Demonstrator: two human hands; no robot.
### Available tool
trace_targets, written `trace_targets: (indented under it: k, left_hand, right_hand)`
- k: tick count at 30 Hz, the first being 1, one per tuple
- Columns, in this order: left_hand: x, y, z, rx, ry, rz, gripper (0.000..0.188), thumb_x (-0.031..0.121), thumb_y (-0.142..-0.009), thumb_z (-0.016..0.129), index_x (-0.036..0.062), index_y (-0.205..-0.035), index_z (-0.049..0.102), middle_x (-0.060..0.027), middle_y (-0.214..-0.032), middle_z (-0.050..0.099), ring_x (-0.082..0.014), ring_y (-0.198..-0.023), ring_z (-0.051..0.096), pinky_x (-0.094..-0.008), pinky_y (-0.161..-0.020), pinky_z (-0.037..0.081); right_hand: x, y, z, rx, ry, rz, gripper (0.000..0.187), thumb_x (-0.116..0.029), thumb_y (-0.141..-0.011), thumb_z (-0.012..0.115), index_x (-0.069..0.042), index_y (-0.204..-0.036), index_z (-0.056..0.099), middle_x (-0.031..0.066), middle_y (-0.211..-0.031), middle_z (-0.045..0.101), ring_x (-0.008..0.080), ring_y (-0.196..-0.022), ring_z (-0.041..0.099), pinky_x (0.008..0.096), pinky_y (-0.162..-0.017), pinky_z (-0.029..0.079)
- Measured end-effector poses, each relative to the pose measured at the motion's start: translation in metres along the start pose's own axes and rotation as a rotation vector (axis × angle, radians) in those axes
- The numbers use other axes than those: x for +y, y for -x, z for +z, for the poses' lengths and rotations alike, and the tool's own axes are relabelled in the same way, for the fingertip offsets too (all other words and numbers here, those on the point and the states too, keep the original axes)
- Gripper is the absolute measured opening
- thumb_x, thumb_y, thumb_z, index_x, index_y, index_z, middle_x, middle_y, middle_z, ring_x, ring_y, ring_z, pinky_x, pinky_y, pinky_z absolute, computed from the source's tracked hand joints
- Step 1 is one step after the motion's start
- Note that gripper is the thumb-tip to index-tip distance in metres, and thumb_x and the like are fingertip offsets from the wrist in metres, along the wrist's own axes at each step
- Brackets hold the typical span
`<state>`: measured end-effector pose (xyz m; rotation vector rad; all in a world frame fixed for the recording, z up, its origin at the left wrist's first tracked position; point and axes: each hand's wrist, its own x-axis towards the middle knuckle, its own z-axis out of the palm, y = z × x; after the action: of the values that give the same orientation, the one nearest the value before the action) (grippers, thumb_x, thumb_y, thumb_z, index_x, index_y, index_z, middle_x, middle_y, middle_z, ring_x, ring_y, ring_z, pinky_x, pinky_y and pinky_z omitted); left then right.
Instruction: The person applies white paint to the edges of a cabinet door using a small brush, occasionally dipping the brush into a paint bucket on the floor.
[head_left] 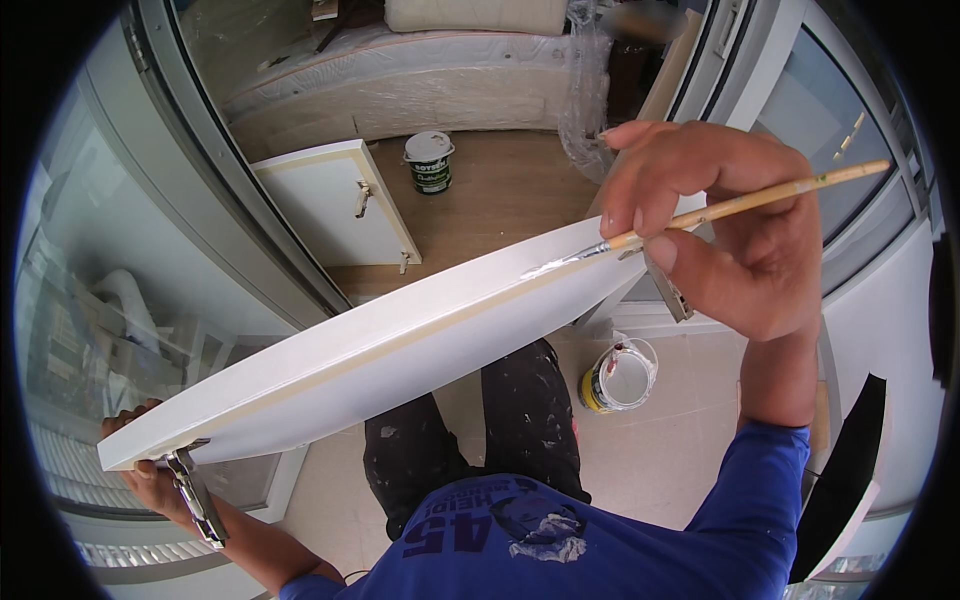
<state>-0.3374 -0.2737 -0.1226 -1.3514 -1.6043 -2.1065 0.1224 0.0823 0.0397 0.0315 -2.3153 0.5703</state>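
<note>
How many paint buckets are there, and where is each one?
2: one dark-labelled bucket on the wooden floor, beyond the held white panel; one yellow-labelled bucket on the pale tiles, right of the person's legs. Others may be hidden.

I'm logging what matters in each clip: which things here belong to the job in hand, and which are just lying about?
Job in hand, it seems:
- thin brush, held in the right fingers
- white panel, held in the left fingers
- open bucket, probably

Lying about:
- wrapped mattress
- lidded bucket
- second white panel with hinges, possibly related
</note>
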Motion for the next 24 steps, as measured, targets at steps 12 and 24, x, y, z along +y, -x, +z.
trace_targets:
  k: [12,24]
  left_hand:
    - [-0.01,0.001,-0.017,-0.046,-0.068,0.016,0.084,0.061,-0.08,0.072,-0.0061,-0.123,0.047,-0.0105,-0.107,0.05,-0.0192,-0.095,0.055,-0.0295,-0.074,0.048]
    - [0.01,-0.001,0.013,0.031,0.018,-0.044,0.077,0.054,-0.068,0.087,-0.0001,-0.107,0.048,-0.0051,-0.088,0.048,-0.022,-0.087,0.053,-0.0436,-0.092,0.043]
  right_hand:
    - [-0.002,-0.004,0.006,0.015,-0.033,-0.02,0.012,-0.002,-0.069,0.063,-0.005,-0.08,0.064,0.0089,-0.074,0.067,0.0221,-0.077,0.069,0.0511,-0.101,0.045]
    - [-0.004,-0.004,0.003,0.023,-0.019,-0.011,0.014,-0.002,-0.067,0.064,-0.005,-0.08,0.064,0.0095,-0.074,0.068,0.0226,-0.077,0.069,0.0511,-0.101,0.045]
